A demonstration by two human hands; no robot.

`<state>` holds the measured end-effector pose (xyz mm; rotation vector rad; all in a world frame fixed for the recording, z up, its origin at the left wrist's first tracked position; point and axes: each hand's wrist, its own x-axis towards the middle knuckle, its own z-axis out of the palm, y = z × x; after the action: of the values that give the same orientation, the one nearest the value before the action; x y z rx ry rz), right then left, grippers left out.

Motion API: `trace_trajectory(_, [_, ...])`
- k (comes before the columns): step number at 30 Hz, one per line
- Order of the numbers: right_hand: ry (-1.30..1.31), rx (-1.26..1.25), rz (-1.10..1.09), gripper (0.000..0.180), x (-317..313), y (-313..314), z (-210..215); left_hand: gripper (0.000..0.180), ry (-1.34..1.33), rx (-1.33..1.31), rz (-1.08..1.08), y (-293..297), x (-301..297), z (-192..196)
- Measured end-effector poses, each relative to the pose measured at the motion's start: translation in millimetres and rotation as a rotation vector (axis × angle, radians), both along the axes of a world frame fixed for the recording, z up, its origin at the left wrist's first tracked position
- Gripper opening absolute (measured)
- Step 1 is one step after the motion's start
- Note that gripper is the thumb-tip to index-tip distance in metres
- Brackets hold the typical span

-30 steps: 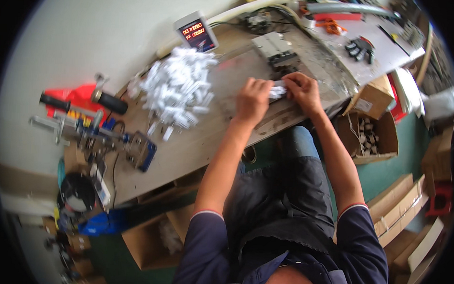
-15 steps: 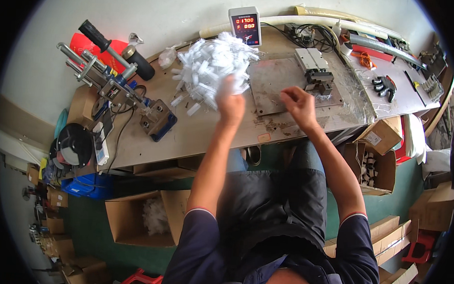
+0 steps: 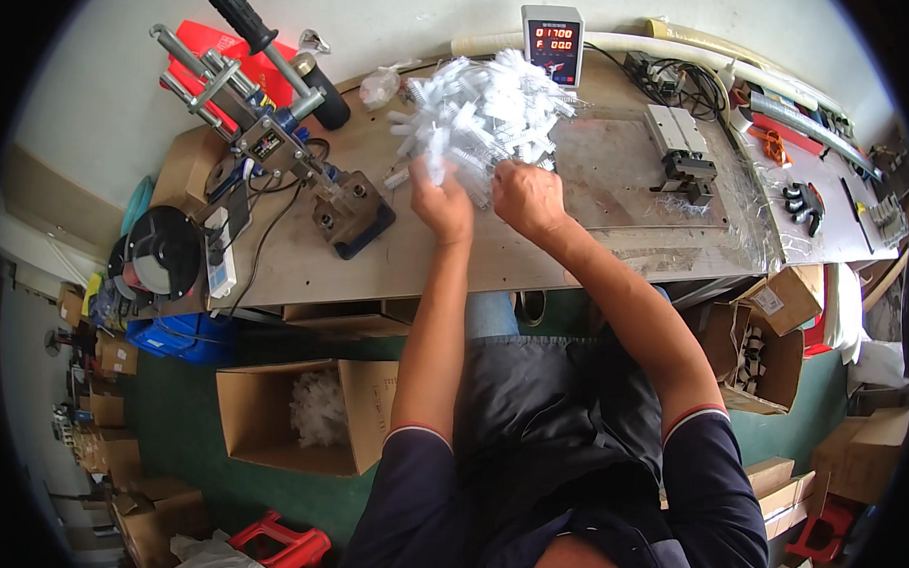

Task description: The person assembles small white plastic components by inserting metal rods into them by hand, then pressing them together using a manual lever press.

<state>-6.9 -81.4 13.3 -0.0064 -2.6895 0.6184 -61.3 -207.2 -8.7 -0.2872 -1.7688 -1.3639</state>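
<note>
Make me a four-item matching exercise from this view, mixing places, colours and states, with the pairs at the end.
Column one
1. Heap of white plastic pieces
2. Display box
3. Lever press
4. Work glove

Column two
A. Lying toward the right, black and grey
B. At the back of the bench, lit with red digits
C. Toward the left, with a black-gripped handle
D. Close to the left hand and right hand

Pairs: 1-D, 2-B, 3-C, 4-A
</note>
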Motion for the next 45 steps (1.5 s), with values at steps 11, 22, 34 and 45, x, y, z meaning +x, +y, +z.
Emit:
trace_trajectory(11, [-0.066,0.128,0.126,0.024,-7,-6,11,0.012,-0.149,0.171,0.010,-1,-5,0])
trace_trajectory(22, [-0.271,-0.146,0.100,0.024,14,28,22,0.013,-0.335,0.085,-0.089,1,-17,-18])
trace_trajectory(34, [-0.050,-0.292,-0.107,0.018,98,100,5,0.016,-0.190,0.074,-0.127,0,-17,-22])
trace_trajectory(45, [0.190,-0.271,-0.520,0.016,159,207,-17,0.013,-0.052,-0.153,-0.261,29,31,-5])
